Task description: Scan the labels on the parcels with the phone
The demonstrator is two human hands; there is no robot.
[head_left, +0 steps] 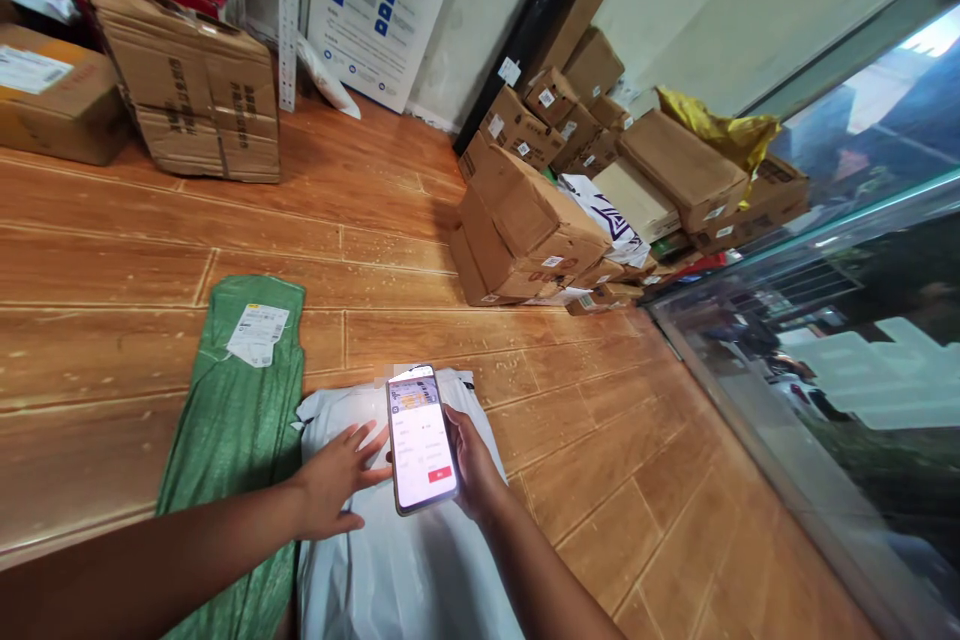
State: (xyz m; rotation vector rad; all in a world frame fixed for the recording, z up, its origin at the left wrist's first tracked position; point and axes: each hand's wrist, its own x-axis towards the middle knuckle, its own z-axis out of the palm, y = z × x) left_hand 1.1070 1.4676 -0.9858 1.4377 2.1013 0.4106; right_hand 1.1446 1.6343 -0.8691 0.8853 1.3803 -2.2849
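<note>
Now: right hand (471, 465) grips phone (420, 440); left hand (337, 485) flat, open, on grey mailer bag (405, 560), contents prob. soft, unseen.

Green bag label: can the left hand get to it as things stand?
Probably yes. The left hand rests flat on the grey bag and holds nothing; the label lies face-up on the green bag beside it, with nothing between. The right hand holds the phone.

Green parcel bag (236, 420), pale grey mailer (405, 560), brown boxes (525, 220), perhaps red-buttoned phone (420, 440) screen
</note>
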